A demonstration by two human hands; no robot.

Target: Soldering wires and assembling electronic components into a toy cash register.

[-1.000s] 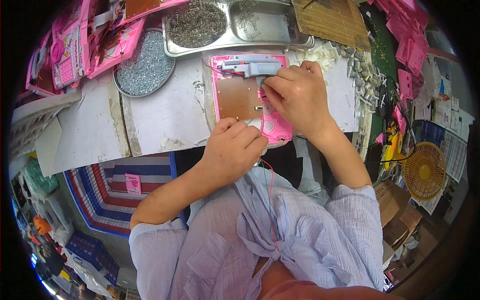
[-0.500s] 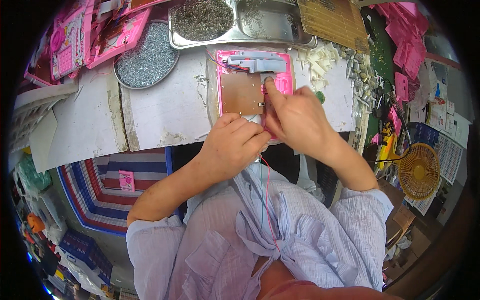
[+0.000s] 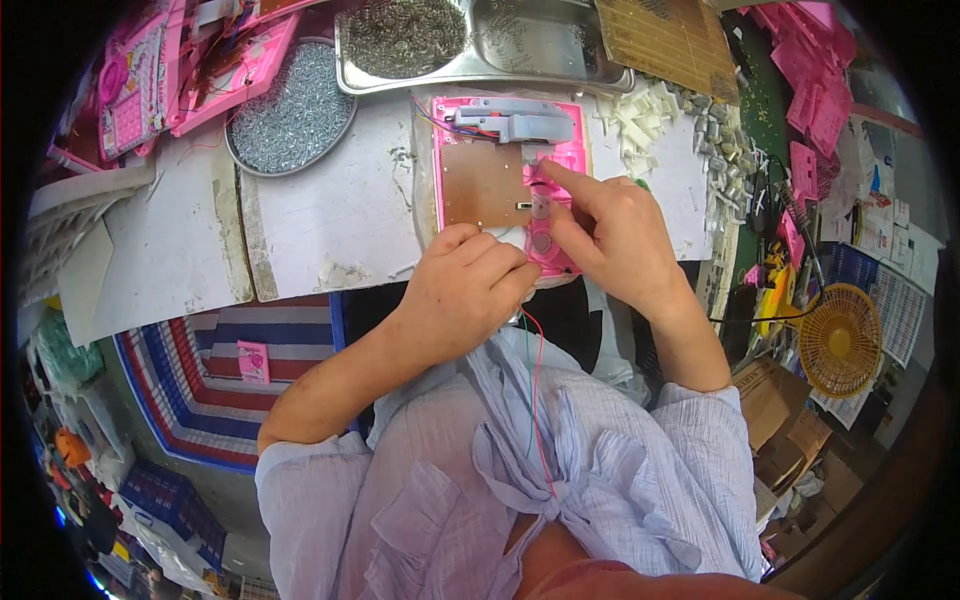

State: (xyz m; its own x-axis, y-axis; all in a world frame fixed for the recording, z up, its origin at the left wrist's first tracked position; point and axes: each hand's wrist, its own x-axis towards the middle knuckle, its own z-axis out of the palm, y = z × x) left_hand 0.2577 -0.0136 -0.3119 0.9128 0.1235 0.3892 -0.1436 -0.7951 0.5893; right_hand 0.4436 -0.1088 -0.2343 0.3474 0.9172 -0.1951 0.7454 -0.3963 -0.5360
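Note:
A pink plastic housing (image 3: 566, 255) lies open on the worktable, with a brown circuit board (image 3: 484, 185) on its left part. A grey plastic mechanism (image 3: 530, 125) sits along its far side, with thin coloured wires at the left. My left hand (image 3: 470, 282) is closed at the near edge, its thumb by the board; what its curled fingers hold is hidden. A red wire (image 3: 537, 375) and a green one hang below it over my clothing. My right hand (image 3: 625, 235) reaches over the housing's right part, index finger extended and thumb apart, above round recesses.
A round dish of silvery screws (image 3: 292, 112) stands at the far left, beside pink housings (image 3: 135, 100). Behind is a metal tray (image 3: 480, 75) with small springs. White plastic pieces (image 3: 640, 125) and metal parts (image 3: 725, 150) lie at right. A striped bin (image 3: 230, 400) sits below left.
My right hand has drawn slightly right, its thumb and index finger spreading, which uncovers the round recesses in the housing. My left hand has stayed at the near edge.

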